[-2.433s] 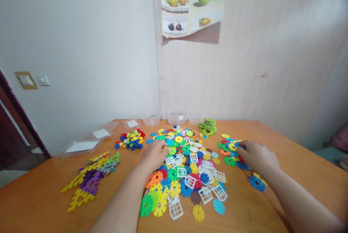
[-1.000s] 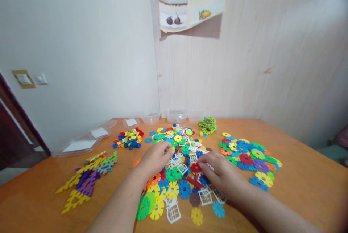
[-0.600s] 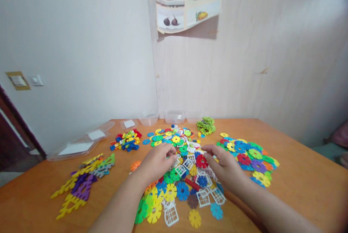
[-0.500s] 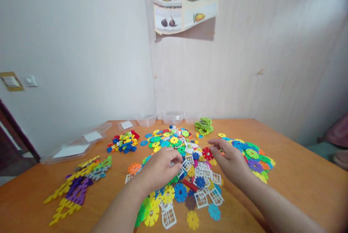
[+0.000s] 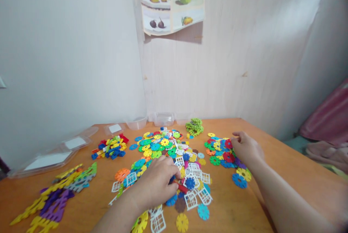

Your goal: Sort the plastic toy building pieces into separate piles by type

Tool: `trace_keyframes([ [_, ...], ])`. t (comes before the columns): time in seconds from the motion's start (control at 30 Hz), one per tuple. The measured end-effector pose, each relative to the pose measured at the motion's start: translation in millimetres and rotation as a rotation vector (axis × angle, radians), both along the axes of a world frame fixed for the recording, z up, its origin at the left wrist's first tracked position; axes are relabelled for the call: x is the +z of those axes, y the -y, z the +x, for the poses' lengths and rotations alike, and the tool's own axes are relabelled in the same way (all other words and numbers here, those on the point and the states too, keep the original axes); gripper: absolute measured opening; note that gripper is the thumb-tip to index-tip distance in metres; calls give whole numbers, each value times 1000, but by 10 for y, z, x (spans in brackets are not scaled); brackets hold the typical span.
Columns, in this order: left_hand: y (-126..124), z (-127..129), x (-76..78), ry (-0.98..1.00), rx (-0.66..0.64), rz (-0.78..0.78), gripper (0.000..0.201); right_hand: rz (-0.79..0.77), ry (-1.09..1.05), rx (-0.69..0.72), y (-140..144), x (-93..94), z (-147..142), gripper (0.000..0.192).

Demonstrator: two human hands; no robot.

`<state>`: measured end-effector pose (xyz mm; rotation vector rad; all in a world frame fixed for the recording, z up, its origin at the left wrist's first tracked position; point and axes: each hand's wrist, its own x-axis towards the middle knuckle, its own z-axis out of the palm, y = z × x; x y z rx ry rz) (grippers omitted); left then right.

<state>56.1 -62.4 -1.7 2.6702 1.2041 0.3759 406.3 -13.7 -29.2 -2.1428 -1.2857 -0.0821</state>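
My left hand reaches low over the central heap of plastic flower-shaped discs. Its thumb and index finger are apart beside a red stick; the other fingertips are hidden, and I see nothing held. White lattice window pieces, a blue disc and a brown disc lie close by. My right hand is over the right-hand pile of discs. Its bent fingers meet the edge of a red flower disc and seem to pinch it. Blue and yellow discs lie below that hand.
Interlocking strips lie at the left, with small building bricks behind them. Green linked pieces are stacked at the back. Clear tubs and lids line the back and left table edges.
My right hand has moved right from the central heap to the right pile; the red disc near its fingers has left the heap. My left hand has lowered toward the red stick. The view has turned right.
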Motion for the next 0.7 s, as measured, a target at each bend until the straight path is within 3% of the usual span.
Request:
trace_keyframes([
  [0.17, -12, 1, -29, 4, 2, 29, 17, 66, 94, 38, 41, 12, -124, 47],
  [0.43, 10, 17, -31, 5, 7, 9, 10, 194, 164, 421, 97, -82, -592, 36],
  [0.7, 0, 3, -47, 8, -39, -7, 6, 226, 159, 524, 35, -174, -598, 34],
])
